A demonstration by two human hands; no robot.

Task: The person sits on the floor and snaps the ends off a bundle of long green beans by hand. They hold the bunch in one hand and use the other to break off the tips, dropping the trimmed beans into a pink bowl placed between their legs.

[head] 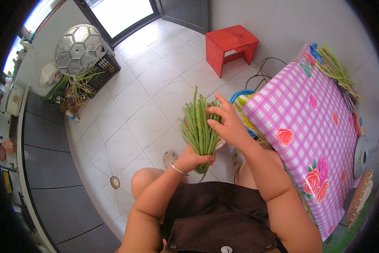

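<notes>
A thick bundle of long green beans point(200, 126) stands upright in front of me, its tips fanned out at the top. My left hand point(194, 158) is wrapped around the lower end of the bundle, with bean ends sticking out below the fist. Fingers apart, my right hand point(225, 120) is at the upper right side of the beans; whether its fingertips touch them I cannot tell. Behind and below the bundle, a basin point(221, 145) is mostly hidden, with only parts of its rim showing.
To the right is a table with a pink checked, flowered cloth point(303, 110); more long green stalks point(335, 68) lie at its far edge. A red stool point(232, 47) stands ahead. At the left are a black crate point(105, 74), a perforated metal steamer plate point(78, 49), spring onions point(77, 87) and dark cabinets point(50, 164).
</notes>
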